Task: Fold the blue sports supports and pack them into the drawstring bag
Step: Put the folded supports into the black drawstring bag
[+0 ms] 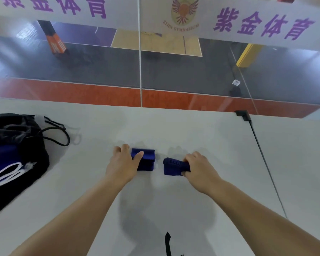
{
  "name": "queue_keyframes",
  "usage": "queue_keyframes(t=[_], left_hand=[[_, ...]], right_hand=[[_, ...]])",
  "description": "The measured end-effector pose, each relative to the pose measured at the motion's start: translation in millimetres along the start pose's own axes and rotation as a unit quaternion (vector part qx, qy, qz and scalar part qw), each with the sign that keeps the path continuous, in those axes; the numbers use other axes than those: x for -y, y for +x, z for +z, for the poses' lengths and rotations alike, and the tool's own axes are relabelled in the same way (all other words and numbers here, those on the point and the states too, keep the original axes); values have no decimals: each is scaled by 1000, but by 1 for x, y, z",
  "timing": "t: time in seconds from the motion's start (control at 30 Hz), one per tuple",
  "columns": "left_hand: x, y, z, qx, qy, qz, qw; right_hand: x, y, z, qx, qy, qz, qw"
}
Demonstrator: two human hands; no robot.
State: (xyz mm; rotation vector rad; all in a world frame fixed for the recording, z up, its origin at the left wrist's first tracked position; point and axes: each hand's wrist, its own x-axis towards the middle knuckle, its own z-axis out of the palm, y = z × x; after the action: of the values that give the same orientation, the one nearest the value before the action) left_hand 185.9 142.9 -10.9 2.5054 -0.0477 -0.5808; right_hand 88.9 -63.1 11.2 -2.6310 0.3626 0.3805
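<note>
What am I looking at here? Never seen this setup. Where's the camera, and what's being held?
There is no robot: a person works with bare hands. The single picture comes from a wide-angle camera worn on the head, looking forward and down, so the forearms reach in from the bottom edge. The left hand holds one folded blue support, thumb on top. The right hand pinches a second blue support. Both supports lie apart on the white table. At the far left lies a black drawstring bag with something blue and white showing at its mouth. Beyond the table is a glass wall with a gym floor behind it.
</note>
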Motion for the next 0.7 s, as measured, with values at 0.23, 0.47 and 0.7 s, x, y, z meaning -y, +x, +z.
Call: queue_keyframes(t=[0.23,0.47,0.7], left_hand=[[2,21,19,78,-55,-93,991],[6,15,28,128,-166,-120,970],[11,-19,12,70,-255,-57,963]], right_hand=[[-8,-5,-18,-54,19,10,998],[-12,-9,-15,-52,25,24,998],[-5,-17,-23,-17,127,-2,992]])
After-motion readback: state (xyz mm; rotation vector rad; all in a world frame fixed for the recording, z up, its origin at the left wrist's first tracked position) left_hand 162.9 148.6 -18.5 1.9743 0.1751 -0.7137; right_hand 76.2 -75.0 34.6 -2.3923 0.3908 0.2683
